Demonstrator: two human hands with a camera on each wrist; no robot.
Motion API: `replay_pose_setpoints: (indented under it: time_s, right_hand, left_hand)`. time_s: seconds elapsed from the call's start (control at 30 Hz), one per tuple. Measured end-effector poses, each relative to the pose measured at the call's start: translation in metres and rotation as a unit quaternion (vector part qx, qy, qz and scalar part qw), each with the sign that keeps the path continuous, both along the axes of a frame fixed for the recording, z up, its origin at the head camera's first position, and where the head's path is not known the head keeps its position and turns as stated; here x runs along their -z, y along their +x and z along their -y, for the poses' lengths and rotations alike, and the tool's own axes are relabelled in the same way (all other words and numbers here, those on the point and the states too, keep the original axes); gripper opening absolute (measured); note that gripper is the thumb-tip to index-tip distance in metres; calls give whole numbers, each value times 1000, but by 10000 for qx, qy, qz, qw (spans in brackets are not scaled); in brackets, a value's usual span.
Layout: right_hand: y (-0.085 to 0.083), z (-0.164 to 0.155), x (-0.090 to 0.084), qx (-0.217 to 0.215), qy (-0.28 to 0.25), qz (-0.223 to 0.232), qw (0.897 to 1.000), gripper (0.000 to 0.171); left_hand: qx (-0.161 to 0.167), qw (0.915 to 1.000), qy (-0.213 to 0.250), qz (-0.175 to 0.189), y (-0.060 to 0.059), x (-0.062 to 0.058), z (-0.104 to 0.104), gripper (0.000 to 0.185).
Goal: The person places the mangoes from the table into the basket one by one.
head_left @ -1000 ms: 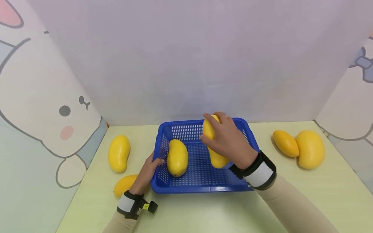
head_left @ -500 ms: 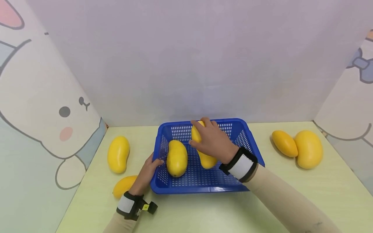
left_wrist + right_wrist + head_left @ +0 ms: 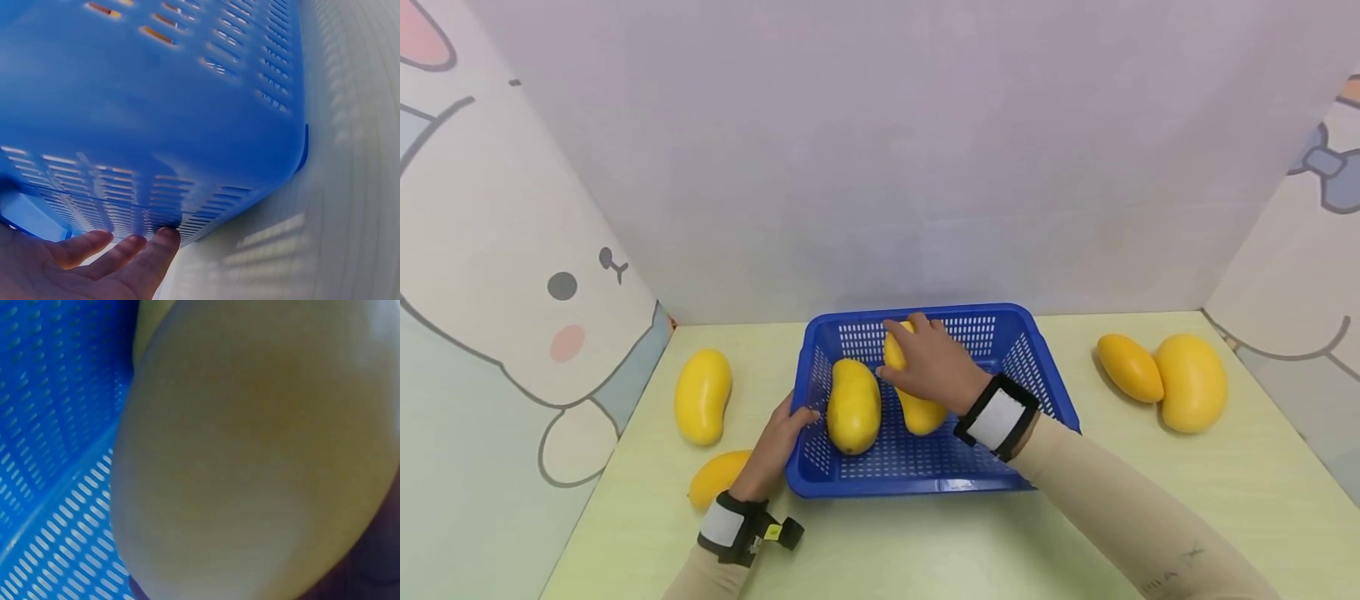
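Pale green tabletop is stretching out in front of the person, with walls around it showing a drawn bunny. Nearest to us, the left hand is resting against the left side of the blue basket. Its fingers are lying straight along the bottom edge of the basket wall, touching it and gripping nothing. Just beside that hand, a mango on the tabletop is peeking out, partly hidden by the wrist.

A little farther on, the basket is sitting in the middle of the tabletop. One mango is lying inside it on the left. Right next to it, the right hand is curling over the top of a second mango, wrapping it with fingers and thumb. This held mango is low inside the basket, close to its holey floor; whether it is touching the floor I cannot tell. The right wrist view is showing its smooth yellow skin very close up.

It is looking round, smooth and a bit slippery, probably heavy for its size and easy to bruise. Holding it around the fat middle with the whole hand seems safest.

Farther out, another mango is lying at the left, and two more, a small one and a big one, are touching each other at the right.
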State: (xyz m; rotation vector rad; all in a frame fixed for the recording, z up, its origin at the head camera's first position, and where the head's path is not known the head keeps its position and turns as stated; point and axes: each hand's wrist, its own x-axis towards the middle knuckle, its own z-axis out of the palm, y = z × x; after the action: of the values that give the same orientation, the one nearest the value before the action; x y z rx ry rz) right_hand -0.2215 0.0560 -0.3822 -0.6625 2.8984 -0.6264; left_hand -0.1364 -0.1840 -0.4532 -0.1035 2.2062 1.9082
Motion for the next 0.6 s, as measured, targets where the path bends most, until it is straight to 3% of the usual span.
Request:
replay_pose_setpoints:
  time_s: [0.6]
  right_hand:
    - [-7,14,20,20,491,196,9986,72]
  left_hand:
    - [-27,9999,-94,52,0,-2,0,68]
